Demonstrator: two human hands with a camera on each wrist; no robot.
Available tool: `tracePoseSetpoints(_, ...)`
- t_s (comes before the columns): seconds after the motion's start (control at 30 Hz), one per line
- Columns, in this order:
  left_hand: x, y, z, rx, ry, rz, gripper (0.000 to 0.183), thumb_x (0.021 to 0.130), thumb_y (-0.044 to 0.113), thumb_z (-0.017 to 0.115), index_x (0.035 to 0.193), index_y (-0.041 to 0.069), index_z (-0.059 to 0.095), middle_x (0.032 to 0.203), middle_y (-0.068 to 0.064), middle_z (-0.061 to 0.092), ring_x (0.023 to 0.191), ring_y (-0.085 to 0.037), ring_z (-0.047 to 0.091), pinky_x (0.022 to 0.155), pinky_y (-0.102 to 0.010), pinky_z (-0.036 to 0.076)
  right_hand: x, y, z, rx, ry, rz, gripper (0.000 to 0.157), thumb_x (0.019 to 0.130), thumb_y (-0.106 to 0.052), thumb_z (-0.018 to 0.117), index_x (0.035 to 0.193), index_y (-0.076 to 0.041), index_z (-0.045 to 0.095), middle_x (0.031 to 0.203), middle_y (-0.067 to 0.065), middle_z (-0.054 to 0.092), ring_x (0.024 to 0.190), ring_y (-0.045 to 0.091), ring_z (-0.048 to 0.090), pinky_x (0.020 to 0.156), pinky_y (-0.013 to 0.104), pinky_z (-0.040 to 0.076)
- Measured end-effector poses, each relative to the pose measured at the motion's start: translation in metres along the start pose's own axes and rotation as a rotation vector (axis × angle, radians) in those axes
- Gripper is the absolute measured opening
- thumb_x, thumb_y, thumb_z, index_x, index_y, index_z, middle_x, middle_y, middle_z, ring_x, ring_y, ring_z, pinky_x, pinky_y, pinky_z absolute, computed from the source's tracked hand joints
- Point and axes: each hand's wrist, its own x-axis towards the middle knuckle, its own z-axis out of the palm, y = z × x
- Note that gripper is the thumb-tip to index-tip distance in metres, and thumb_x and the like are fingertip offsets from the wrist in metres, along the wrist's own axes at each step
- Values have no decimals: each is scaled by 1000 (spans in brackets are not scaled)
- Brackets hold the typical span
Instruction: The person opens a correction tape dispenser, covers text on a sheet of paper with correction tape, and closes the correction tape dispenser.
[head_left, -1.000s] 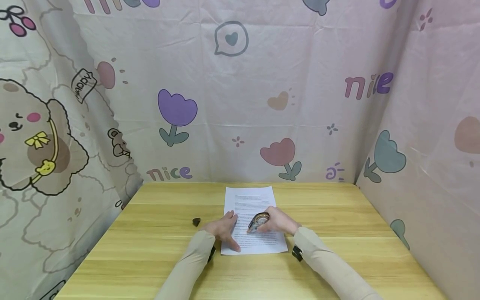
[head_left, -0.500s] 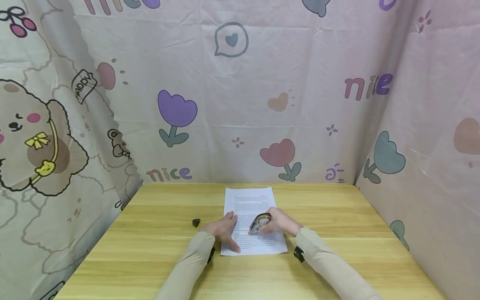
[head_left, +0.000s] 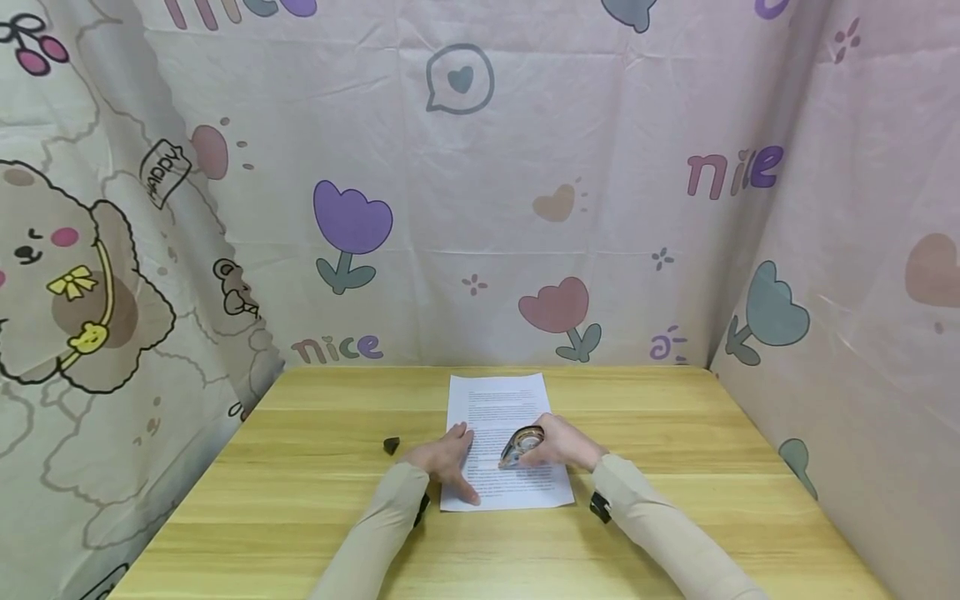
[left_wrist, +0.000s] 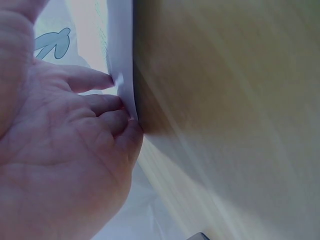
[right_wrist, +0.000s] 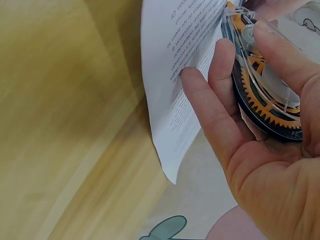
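Note:
A printed sheet of paper (head_left: 504,492) lies on the wooden table. My right hand (head_left: 561,442) grips a correction tape dispenser (head_left: 521,445) with a clear body and dark rim, its tip down on the lines of print. Orange gear wheels show inside the dispenser (right_wrist: 270,112) in the right wrist view, with the thumb on one side and fingers round the other. One fingertip of that hand touches the paper (right_wrist: 162,95). My left hand (head_left: 444,463) is spread over the sheet's left edge, thumb apart, fingertips pressing on the paper.
A small black cap-like piece (head_left: 391,446) lies on the table (head_left: 300,500) to the left of my left hand. Behind the table's far edge hangs a patterned curtain (head_left: 450,208), which also closes off both sides. Dark bands sit at both wrists.
My right hand has slid the correction tape dispenser slightly to the right along the print. My left hand and the paper stay in place.

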Motion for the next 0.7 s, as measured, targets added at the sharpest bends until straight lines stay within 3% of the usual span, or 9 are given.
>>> tracePoseSetpoints(0.7, 0, -1, -1, 7, -7, 2, 126, 61, 40, 92, 154, -3, 19, 162, -24, 9, 152, -36, 10, 125, -45, 13, -3, -2, -1, 0, 0, 3, 23, 70, -14, 86, 88, -11, 72, 77, -2, 70, 68, 13, 63, 66, 27, 54)
